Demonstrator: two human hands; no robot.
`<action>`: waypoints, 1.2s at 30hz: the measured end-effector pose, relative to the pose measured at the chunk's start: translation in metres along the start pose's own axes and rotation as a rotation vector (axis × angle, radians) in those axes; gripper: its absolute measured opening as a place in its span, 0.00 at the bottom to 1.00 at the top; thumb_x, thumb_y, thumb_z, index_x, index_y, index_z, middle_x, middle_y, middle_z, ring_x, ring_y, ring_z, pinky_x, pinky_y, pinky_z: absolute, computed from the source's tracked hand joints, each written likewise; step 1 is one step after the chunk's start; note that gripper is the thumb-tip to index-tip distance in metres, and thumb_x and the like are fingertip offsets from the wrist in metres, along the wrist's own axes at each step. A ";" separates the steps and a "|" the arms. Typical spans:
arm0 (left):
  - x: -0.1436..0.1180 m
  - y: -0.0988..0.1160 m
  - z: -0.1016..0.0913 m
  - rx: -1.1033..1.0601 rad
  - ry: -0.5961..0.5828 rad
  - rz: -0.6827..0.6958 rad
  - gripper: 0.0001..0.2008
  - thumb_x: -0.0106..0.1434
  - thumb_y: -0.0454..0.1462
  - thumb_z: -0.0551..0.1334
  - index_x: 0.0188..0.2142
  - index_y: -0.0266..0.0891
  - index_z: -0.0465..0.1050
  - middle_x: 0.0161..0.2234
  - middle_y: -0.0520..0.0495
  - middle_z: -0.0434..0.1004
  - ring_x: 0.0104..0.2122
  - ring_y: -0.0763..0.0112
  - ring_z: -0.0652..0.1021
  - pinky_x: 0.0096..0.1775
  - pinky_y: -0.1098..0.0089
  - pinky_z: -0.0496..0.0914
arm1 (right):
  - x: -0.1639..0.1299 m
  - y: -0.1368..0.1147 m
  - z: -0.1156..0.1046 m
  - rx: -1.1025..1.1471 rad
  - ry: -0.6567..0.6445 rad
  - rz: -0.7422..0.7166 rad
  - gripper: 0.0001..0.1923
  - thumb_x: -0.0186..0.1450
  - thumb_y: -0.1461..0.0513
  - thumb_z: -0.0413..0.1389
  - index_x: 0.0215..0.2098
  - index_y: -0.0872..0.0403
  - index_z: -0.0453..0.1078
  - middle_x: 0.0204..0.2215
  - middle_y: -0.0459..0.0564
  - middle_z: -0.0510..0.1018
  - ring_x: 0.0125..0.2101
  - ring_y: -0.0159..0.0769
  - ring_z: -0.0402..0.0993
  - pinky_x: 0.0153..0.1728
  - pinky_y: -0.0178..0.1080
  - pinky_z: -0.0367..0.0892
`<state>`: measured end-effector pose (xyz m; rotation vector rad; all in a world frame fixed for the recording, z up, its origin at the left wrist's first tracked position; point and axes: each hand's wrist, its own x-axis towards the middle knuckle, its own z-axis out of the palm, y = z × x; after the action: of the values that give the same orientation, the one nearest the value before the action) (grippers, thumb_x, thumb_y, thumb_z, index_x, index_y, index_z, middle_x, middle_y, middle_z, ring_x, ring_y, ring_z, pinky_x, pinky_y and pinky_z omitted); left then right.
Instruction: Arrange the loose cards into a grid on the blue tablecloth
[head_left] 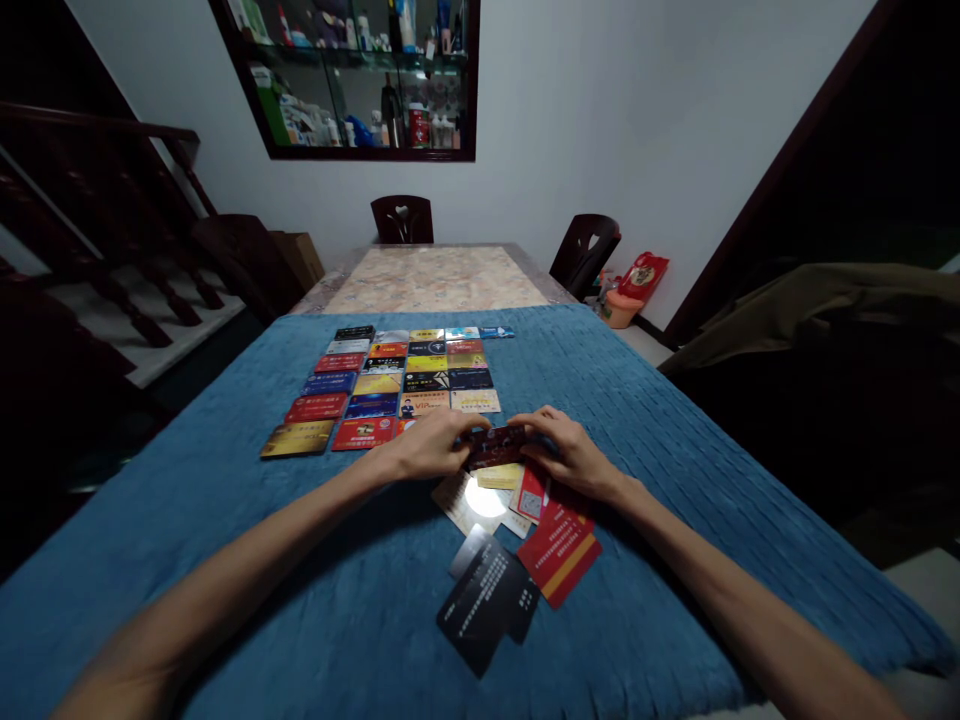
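A dark reddish-brown plastic card point(497, 447) is pinched at its two ends between my left hand point(431, 445) and my right hand point(571, 455). Both hands are closed on it, just above a loose heap of cards. In the heap, a red card with an orange stripe point(562, 550), a black card point(480, 605) and a yellow card point(500, 476) overlap others. Left of and beyond my hands lie several cards in neat rows and columns, among them a gold card point(298, 438) and a red card point(364, 433). My left hand hides part of the nearest row.
A blue cloth point(337, 580) covers the near part of the table; its patterned top point(427, 280) shows at the far end. Dark wooden chairs point(403, 218) stand around it. A glass-shelved cabinet point(360, 80) is set in the wall, and a stair railing point(97, 125) runs at left.
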<state>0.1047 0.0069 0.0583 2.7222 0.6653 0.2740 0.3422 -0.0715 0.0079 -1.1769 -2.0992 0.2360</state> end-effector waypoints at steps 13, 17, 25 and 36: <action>0.002 -0.008 0.001 -0.045 0.142 0.042 0.20 0.56 0.25 0.59 0.46 0.39 0.78 0.39 0.45 0.83 0.38 0.65 0.80 0.41 0.66 0.72 | 0.002 0.003 -0.001 -0.014 0.062 -0.027 0.18 0.67 0.66 0.54 0.54 0.49 0.69 0.36 0.51 0.77 0.40 0.41 0.72 0.41 0.44 0.68; 0.002 -0.009 -0.001 -0.098 0.249 0.059 0.18 0.59 0.25 0.59 0.45 0.40 0.79 0.39 0.46 0.83 0.39 0.66 0.80 0.44 0.66 0.73 | 0.004 0.002 -0.003 -0.021 0.096 -0.045 0.19 0.68 0.64 0.54 0.57 0.49 0.67 0.38 0.52 0.77 0.40 0.42 0.71 0.41 0.45 0.68; 0.003 -0.013 -0.008 -0.160 0.355 0.005 0.19 0.58 0.25 0.59 0.45 0.41 0.81 0.40 0.47 0.83 0.37 0.68 0.80 0.42 0.68 0.74 | 0.012 0.000 -0.004 -0.217 0.084 -0.068 0.26 0.67 0.61 0.55 0.63 0.50 0.61 0.46 0.58 0.76 0.45 0.49 0.68 0.44 0.51 0.66; 0.005 -0.018 -0.006 -0.193 0.387 -0.032 0.19 0.60 0.27 0.60 0.49 0.37 0.77 0.45 0.45 0.82 0.41 0.66 0.81 0.46 0.66 0.74 | 0.019 0.001 0.004 -0.376 0.136 -0.095 0.25 0.69 0.60 0.52 0.63 0.54 0.61 0.46 0.59 0.74 0.45 0.49 0.67 0.43 0.49 0.65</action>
<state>0.1001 0.0255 0.0584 2.4906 0.7375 0.8265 0.3340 -0.0554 0.0137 -1.2600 -2.1275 -0.2884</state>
